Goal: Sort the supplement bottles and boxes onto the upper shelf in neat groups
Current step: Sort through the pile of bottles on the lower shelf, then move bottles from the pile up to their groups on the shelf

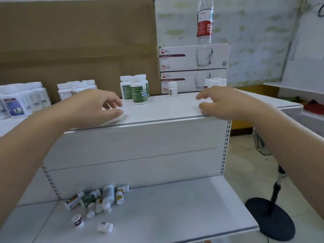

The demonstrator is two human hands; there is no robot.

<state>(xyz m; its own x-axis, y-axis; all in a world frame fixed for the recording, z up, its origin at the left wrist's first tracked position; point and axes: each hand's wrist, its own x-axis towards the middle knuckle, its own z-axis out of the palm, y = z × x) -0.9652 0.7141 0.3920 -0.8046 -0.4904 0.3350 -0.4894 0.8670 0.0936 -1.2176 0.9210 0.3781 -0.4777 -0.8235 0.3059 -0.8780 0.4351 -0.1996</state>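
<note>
Large brown cardboard sheet [77, 41] stands upright behind the upper shelf [166, 109], along its back left. Lower shelf [175, 207] sits below, white back panel between the two. Two stacked glass-mug boxes [192, 57] at the upper shelf's back right, with a clear water bottle [204, 21] upright on top. Black fan stand [270, 218] on the floor, right of the shelving. On the upper shelf, left to right, all upright: blue-label bottles [22, 99], white bottles [77, 86], green-label bottles [136, 90], one small single bottle [172, 89], and a small-bottle cluster [215, 82] against the lower box. Unsorted heap [100, 199] of bottles and one box lies at the back left of the lower shelf; two stray bottles [77, 220] lie nearer the front. Left hand [98, 106] is over the shelf front, partly hiding the white bottles, fingers loosely bent, holding nothing. Right hand [222, 102] is in front of the cluster, fingers loosely bent, also holding nothing; contact with the shelf cannot be told.
</note>
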